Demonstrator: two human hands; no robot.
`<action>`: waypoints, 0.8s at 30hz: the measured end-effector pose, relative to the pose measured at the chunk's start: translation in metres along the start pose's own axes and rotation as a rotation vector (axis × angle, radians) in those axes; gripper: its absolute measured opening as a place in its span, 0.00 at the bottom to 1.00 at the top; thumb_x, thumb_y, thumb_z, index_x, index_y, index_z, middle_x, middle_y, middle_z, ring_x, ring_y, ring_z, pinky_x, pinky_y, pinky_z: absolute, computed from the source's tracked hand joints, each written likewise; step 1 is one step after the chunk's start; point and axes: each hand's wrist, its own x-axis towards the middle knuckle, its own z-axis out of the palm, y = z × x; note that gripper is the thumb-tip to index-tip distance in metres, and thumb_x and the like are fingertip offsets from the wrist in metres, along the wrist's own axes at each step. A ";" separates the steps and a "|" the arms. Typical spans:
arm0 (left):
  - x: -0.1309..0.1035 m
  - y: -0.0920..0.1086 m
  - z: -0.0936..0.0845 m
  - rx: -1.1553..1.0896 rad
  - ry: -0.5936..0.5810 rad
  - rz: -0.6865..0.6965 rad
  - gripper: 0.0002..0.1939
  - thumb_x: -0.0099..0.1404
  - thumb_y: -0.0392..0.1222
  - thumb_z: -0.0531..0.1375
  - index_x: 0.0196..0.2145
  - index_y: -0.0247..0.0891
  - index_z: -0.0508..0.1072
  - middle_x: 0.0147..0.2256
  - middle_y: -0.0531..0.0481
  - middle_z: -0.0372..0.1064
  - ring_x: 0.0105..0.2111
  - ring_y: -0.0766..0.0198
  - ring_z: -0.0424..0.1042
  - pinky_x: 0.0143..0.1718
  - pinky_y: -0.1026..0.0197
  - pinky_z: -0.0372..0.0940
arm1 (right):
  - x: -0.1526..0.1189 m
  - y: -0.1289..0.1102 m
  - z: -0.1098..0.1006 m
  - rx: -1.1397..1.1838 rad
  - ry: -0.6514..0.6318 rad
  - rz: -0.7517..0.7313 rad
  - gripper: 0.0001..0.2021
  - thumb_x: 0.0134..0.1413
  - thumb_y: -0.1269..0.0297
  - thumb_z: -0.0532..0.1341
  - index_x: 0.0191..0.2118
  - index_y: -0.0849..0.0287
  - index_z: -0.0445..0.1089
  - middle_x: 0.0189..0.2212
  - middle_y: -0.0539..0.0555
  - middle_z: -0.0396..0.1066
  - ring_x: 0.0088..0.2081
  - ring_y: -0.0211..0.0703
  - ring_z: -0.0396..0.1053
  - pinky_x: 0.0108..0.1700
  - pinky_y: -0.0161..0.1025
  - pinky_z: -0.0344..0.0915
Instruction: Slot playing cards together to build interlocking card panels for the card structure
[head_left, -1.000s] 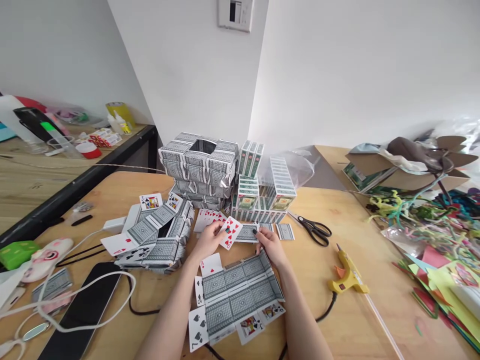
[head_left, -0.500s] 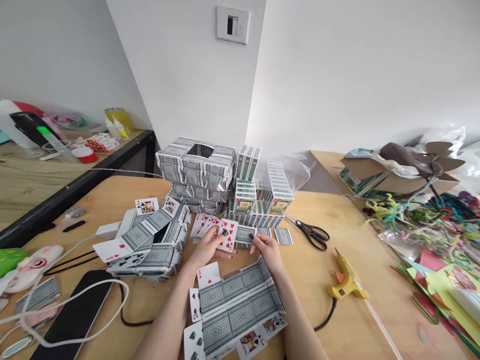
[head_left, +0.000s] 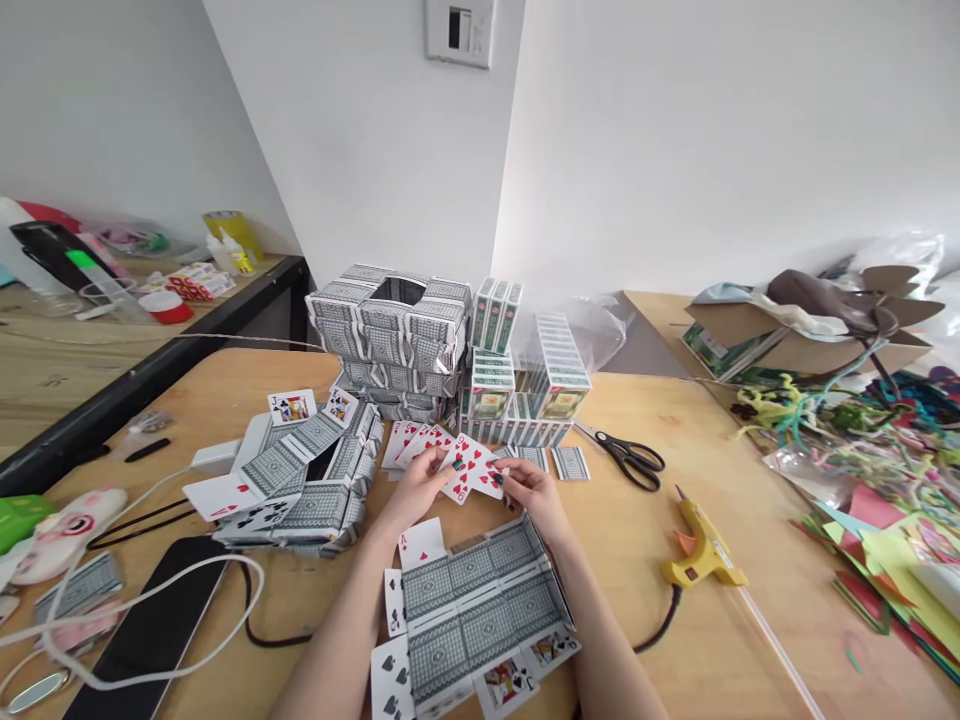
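My left hand [head_left: 417,490] is closed on a nine of hearts playing card [head_left: 465,462], thumb on its face. A second red heart card [head_left: 486,478] is pinched by my right hand [head_left: 535,492], its left side meeting the nine; its number is hard to read. Just beyond lies a fan of red cards [head_left: 409,440], face up. Below my wrists rests a panel of joined grey-backed cards [head_left: 472,615] with a raised right side. Face-up cards stick out at its edges, among them a red ace [head_left: 421,543].
Behind stand a grey card-covered box [head_left: 390,320] and stacked green card packs [head_left: 491,385]. Another card-built piece [head_left: 322,510] lies left, near a phone [head_left: 150,630] and white cable. Black scissors [head_left: 634,460] and a yellow glue gun [head_left: 701,550] are right, beside yarn and paper scraps.
The card at my right hand showed its grey back and now shows its red face, next to the nine. My right hand has turned slightly and the view has shifted a little.
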 end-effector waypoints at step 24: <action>-0.043 0.039 0.032 0.999 -0.362 0.057 0.16 0.32 0.41 0.67 0.21 0.38 0.67 0.23 0.47 0.67 0.25 0.52 0.67 0.24 0.60 0.57 | 0.009 0.001 -0.009 0.253 0.201 0.053 0.10 0.35 0.59 0.64 0.22 0.57 0.63 0.16 0.46 0.62 0.18 0.36 0.58 0.20 0.33 0.53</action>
